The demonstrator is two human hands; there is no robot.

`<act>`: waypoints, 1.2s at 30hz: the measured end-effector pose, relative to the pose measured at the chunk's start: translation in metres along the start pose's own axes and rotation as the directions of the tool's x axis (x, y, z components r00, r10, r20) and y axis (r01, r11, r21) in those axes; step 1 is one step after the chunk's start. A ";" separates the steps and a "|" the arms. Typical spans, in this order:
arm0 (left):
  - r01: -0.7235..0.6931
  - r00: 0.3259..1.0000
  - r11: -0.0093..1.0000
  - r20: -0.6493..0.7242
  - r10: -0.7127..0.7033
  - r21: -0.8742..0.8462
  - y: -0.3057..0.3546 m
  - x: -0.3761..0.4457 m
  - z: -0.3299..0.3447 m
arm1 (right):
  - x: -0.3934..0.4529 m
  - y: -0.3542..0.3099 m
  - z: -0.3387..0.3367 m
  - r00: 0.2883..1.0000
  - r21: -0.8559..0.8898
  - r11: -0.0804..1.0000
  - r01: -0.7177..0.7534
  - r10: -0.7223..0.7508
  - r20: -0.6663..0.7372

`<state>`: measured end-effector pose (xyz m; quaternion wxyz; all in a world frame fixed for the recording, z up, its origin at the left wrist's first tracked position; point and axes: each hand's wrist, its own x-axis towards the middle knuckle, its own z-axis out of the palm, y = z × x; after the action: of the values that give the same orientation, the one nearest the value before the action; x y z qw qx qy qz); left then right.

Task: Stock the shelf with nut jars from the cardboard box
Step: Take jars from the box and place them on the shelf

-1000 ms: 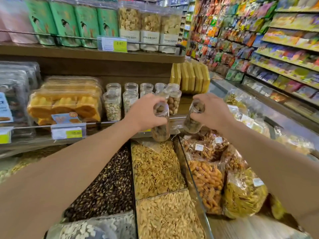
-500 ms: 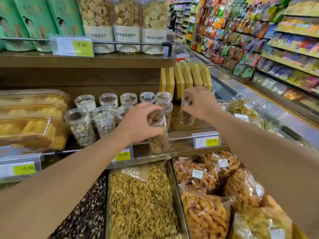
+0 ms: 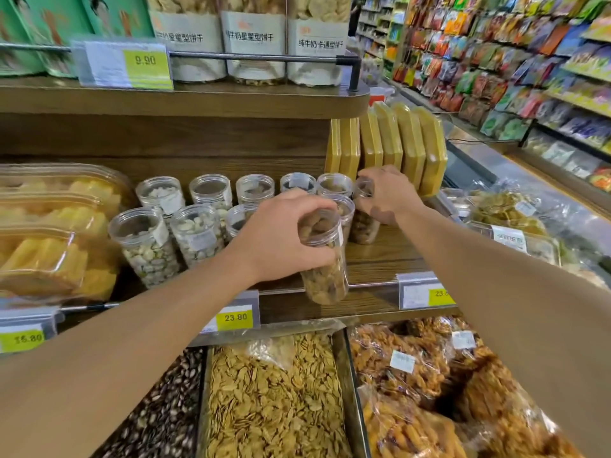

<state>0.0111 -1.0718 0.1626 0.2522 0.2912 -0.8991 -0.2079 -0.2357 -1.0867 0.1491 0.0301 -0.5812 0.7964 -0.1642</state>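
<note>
My left hand (image 3: 281, 233) grips a clear jar of brown nuts (image 3: 325, 269) by its lid end, holding it just above the front rail of the wooden shelf (image 3: 380, 259). Further back on the shelf, my right hand (image 3: 386, 193) is closed around a second nut jar (image 3: 363, 226), which stands on the wood at the right end of the jar rows. Several clear jars of pale nuts (image 3: 145, 249) and other jars (image 3: 254, 190) stand in two rows to the left. The cardboard box is out of sight.
Yellow flat packs (image 3: 406, 150) lean upright just behind my right hand. Clear trays of yellow snacks (image 3: 49, 246) fill the shelf's left side. Bins of seeds (image 3: 271, 398) and bagged snacks (image 3: 429, 391) lie below. Price tags (image 3: 234, 317) hang on the rail. An upper shelf (image 3: 185, 100) overhangs.
Both hands moved forward and up toward the shelf. The right hand's jar went from the air onto the shelf board beside the rows. The left jar rose to the rail.
</note>
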 end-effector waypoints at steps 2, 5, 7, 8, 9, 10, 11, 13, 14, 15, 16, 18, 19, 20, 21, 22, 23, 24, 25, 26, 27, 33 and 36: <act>0.003 1.000 1.000 -0.007 -0.003 -0.005 0.000 -0.001 0.000 | 0.001 -0.001 0.002 1.000 0.008 1.000 0.016 -0.016 -0.004; 0.007 1.000 1.000 -0.022 -0.008 -0.012 0.000 -0.001 -0.001 | 0.003 0.000 0.003 1.000 0.004 1.000 0.026 -0.026 0.000; 0.010 0.999 1.000 -0.031 -0.011 -0.018 0.000 -0.002 -0.001 | 0.003 0.001 0.002 0.999 0.001 0.999 0.034 -0.034 0.001; 0.010 0.999 1.000 -0.035 -0.010 -0.019 0.000 -0.003 0.000 | 0.003 0.001 0.002 0.999 0.001 0.999 0.038 -0.038 -0.002; 0.010 0.999 1.000 -0.037 -0.010 -0.018 0.000 -0.004 0.000 | 0.003 0.001 0.002 0.999 0.001 0.999 0.041 -0.041 -0.005; 0.012 0.999 1.000 -0.038 -0.013 -0.016 0.000 -0.005 0.000 | 0.003 0.001 0.003 0.999 -0.003 0.999 0.045 -0.045 -0.011; 0.017 0.999 1.000 -0.042 -0.017 -0.014 0.000 -0.005 0.000 | 0.004 0.001 0.004 0.999 -0.009 0.999 0.049 -0.049 -0.015; 0.025 0.999 1.000 -0.046 -0.026 -0.010 0.000 -0.006 0.000 | 0.005 0.002 0.005 0.999 -0.020 0.999 0.051 -0.051 -0.002; 0.025 0.999 1.000 -0.046 -0.026 -0.008 0.000 -0.007 0.000 | 0.004 0.003 0.005 0.999 -0.027 0.998 0.048 -0.048 0.007; 0.023 0.999 1.000 -0.044 -0.023 -0.006 0.001 -0.006 0.000 | 0.004 0.004 0.005 0.999 -0.028 0.999 0.041 -0.041 0.005; 0.020 0.999 1.000 -0.039 -0.020 -0.002 0.001 -0.006 0.000 | 0.001 0.006 0.003 1.000 -0.016 1.000 0.027 -0.028 -0.008; 0.016 0.999 1.000 -0.034 -0.015 0.009 0.003 -0.005 0.000 | -0.012 0.011 0.001 0.998 0.047 0.999 0.000 0.003 -0.058; 0.012 0.999 1.000 -0.034 -0.011 0.015 0.004 -0.004 0.000 | -0.021 0.014 0.001 0.996 0.080 0.997 -0.006 0.013 -0.090; 0.007 0.999 1.000 -0.031 -0.006 0.024 0.006 -0.003 -0.001 | -0.032 0.018 0.002 0.992 0.094 0.996 -0.007 0.019 -0.121; 0.001 1.000 0.999 -0.027 0.000 0.034 0.010 -0.001 -0.001 | -0.045 0.024 0.005 0.990 0.087 0.996 -0.006 0.018 -0.141; -0.004 1.000 0.999 -0.027 0.005 0.040 0.014 0.002 0.000 | -0.058 0.030 0.006 0.990 0.065 0.998 -0.003 0.012 -0.137; -0.007 1.000 0.999 -0.029 0.008 0.038 0.018 0.005 0.000 | -0.071 0.035 0.009 0.993 0.044 0.999 -0.007 0.012 -0.114; -0.012 0.999 0.999 -0.033 0.013 0.033 0.023 0.008 -0.001 | -0.084 0.040 0.012 0.996 0.020 1.000 -0.021 0.022 -0.084; -0.020 0.999 0.999 -0.042 0.021 0.029 0.028 0.013 0.001 | -0.096 0.046 0.015 0.998 -0.005 1.000 -0.029 0.028 -0.054; -0.027 0.998 0.999 -0.047 0.029 0.031 0.033 0.018 0.003 | -0.108 0.052 0.018 0.999 -0.022 0.999 -0.030 0.030 -0.025; -0.035 0.998 0.999 -0.050 0.037 0.037 0.038 0.024 0.004 | -0.120 0.057 0.022 1.000 -0.030 0.999 -0.021 0.021 -0.006; -0.064 0.993 0.996 -0.091 0.069 0.060 0.061 0.055 0.023 | -0.154 0.069 0.035 0.997 -0.103 0.992 0.074 -0.074 0.004; -0.082 0.995 0.989 -0.051 0.089 0.126 0.063 0.068 0.034 | -0.159 0.069 0.043 0.990 -0.198 0.971 0.135 -0.140 -0.009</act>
<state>-0.0823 -1.0599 0.1917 0.2676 0.2731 -0.9145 -0.1326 -0.2377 -0.9292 0.0658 -0.0480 -0.6332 0.7669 -0.0926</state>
